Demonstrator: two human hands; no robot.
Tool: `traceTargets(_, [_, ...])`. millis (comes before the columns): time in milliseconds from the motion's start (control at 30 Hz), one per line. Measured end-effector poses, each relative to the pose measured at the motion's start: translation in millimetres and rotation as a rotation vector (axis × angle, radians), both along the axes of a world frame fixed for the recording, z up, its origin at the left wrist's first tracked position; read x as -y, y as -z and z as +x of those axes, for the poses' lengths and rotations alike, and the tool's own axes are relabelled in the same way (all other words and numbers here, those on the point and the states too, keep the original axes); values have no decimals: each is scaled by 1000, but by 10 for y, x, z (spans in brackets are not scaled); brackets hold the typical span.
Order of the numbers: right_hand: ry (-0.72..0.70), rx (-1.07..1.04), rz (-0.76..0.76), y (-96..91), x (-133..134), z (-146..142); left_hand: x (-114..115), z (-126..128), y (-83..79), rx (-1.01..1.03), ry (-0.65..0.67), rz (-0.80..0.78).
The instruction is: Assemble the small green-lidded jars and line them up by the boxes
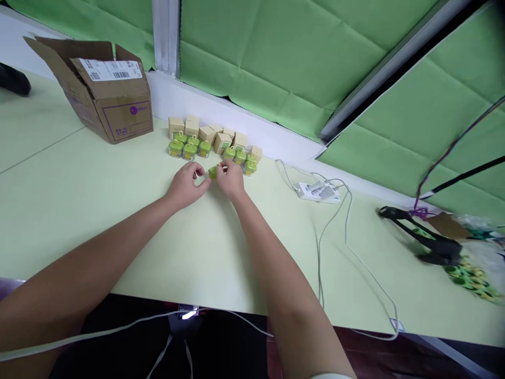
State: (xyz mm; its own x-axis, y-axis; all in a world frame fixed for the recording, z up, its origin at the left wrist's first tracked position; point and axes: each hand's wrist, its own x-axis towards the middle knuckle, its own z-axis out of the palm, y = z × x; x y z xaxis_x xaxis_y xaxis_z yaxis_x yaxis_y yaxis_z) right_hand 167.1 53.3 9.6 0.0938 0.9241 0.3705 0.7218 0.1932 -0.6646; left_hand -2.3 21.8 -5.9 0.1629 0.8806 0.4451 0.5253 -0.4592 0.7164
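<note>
Pinched between the fingers of my right hand (231, 179) is a small green-lidded jar (212, 172), partly hidden by those fingers. My left hand (185, 185) is just left of it, thumb and fingers apart, with the thumb tip close against or touching the jar; which one I cannot tell. Behind my hands stand several similar clear jars with green lids and small loop handles, one group on the left (189, 152) and another on the right (240, 156). Small tan cardboard boxes (191, 125) are lined up behind the jars, by the wall.
An open cardboard carton (126, 113) with a shipping label stands at the back left. To the right lie a white power strip (319, 192) and its trailing cables (347, 237). Farther right are a black stand-like object (437, 247) and green-yellow pieces (473, 279) near clear plastic.
</note>
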Motion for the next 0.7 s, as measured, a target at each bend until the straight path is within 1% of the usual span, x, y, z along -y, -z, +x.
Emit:
traceTargets(33, [12, -49, -38, 2, 153, 28, 34, 17, -7, 1, 8, 11])
traceTargets(67, [21, -95, -74, 10, 303, 45, 77, 38, -15, -14, 48, -3])
traceTargets(133, [-5, -166, -116, 38, 572, 50, 176, 85, -31, -82, 175, -67])
traceTargets(200, [-31, -215, -117, 80, 777, 28, 267, 122, -50, -118, 229, -117])
traceTargets(267, [-55, -232, -91, 126, 906, -5, 326, 136, -72, -118, 254, -153])
traceTargets(400, [-67, -191, 4, 189, 985, -65, 349, 115, -110, -125, 288, -179])
traceTargets(467, [-49, -224, 24, 191, 985, -79, 338, 105, -120, -129, 278, -179])
traceTargets(533, [-18, -327, 44, 172, 983, -72, 320, 100, -115, -136, 268, -183])
traceTargets(633, [46, -580, 90, 130, 970, -20, 264, 83, -72, -111, 243, -185])
traceTargets(700, [70, -748, 79, 118, 945, 27, 203, 57, -26, -84, 213, -173])
